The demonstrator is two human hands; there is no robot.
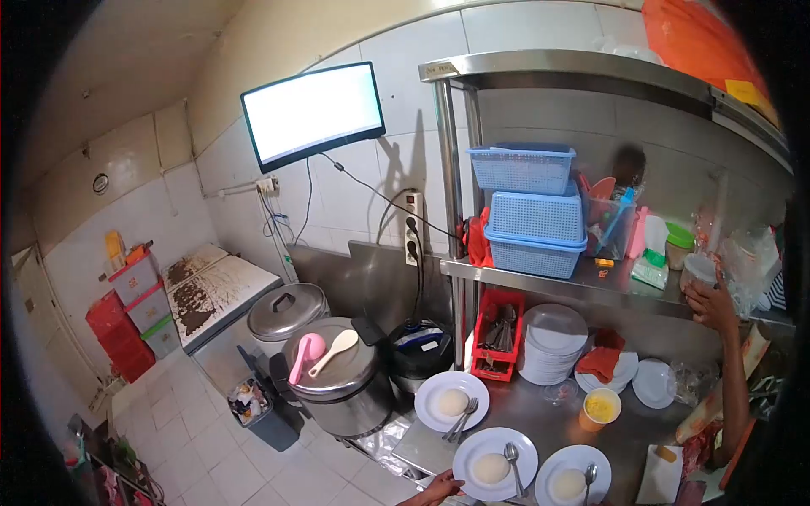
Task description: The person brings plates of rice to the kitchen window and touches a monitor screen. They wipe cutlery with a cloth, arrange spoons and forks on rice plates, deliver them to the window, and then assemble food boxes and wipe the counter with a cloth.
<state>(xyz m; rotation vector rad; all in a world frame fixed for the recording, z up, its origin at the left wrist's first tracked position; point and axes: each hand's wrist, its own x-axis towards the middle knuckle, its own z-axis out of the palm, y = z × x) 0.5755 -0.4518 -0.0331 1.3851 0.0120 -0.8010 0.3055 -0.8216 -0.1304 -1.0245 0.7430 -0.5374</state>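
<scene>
At six o'clock, a person's left hand narrowly pinches a round white plate bearing a pale mound; at three, the right hand grips a translucent plastic tub. Plating seems underway; any lift calls for a level rim.

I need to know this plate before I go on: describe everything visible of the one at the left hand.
The plate is round, white and smooth, with a broad raised rim. It looks whole, perhaps ceramic or plastic. It lies upright on the metal counter, between two similar plates. A pale rounded mound, rice by its look, sits on it, with a metal spoon beside the mound. The left hand has its fingertips at the rim. Its underside is hidden.
</scene>
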